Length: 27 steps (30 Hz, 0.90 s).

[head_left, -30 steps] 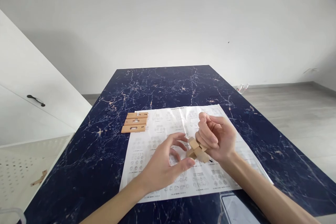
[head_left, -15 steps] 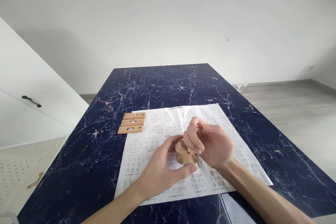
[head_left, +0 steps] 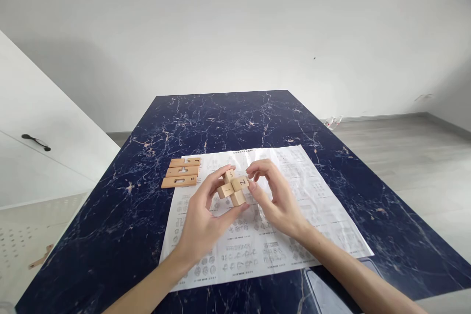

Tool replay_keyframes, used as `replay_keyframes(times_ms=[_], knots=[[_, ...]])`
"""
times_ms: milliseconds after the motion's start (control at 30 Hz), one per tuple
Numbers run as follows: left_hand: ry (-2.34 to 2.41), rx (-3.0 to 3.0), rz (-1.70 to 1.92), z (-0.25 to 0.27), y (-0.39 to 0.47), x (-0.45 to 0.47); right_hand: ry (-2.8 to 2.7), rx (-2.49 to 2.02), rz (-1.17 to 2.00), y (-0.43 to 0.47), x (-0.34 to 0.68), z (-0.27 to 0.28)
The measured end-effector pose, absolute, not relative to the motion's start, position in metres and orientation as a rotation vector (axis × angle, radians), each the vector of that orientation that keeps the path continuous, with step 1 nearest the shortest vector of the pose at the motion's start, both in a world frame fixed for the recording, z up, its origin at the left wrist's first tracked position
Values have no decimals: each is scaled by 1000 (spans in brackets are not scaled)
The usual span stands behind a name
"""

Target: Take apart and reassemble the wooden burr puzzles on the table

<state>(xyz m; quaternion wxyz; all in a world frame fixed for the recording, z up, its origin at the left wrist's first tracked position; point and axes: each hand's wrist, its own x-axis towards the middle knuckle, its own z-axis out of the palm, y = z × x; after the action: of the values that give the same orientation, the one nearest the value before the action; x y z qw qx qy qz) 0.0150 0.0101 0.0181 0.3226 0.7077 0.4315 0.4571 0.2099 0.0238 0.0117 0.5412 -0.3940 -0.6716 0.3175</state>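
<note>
A small wooden interlocking puzzle (head_left: 238,199), shaped like a cross and marked with the numbers 1, 2 and 3, is held above the printed sheet (head_left: 294,250). My left hand (head_left: 206,206) wraps around it from the left, fingers behind and thumb along its near lower end. From the right, the thumb and fingertips of my right hand (head_left: 275,196) close on the end of the piece marked 2. Left of the hands, three flat slotted wooden pieces (head_left: 187,182) with numbers lie in a row, partly over the sheet's corner.
Under everything is a dark blue marble-patterned table (head_left: 221,122). A phone-like dark glossy object (head_left: 327,292) lies at the near edge, partly beneath my right forearm. A white cabinet (head_left: 44,108) stands at left, and a wall (head_left: 221,24) rises beyond the table.
Both hands and the wooden puzzle have moved left and up. The puzzle now shows its numbered faces instead of angled, star-like ones. My right hand has turned, its fingertips now at the puzzle's right end.
</note>
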Motion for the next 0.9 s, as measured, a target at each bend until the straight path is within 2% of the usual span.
replay_keyframes(times_ms=[367,600,733,900], knots=[[1218,2163,1206,14,13,11,-1799,-996,704,21,211,4],[1180,1860,926,25,21,-2,-1858,-969,600,24,214,-1],[1146,1849,871,31,25,-6,-1813,-909,772,23,214,2],[1203,1900,1015,34,24,-5,-1761,-882,1061,24,215,8]])
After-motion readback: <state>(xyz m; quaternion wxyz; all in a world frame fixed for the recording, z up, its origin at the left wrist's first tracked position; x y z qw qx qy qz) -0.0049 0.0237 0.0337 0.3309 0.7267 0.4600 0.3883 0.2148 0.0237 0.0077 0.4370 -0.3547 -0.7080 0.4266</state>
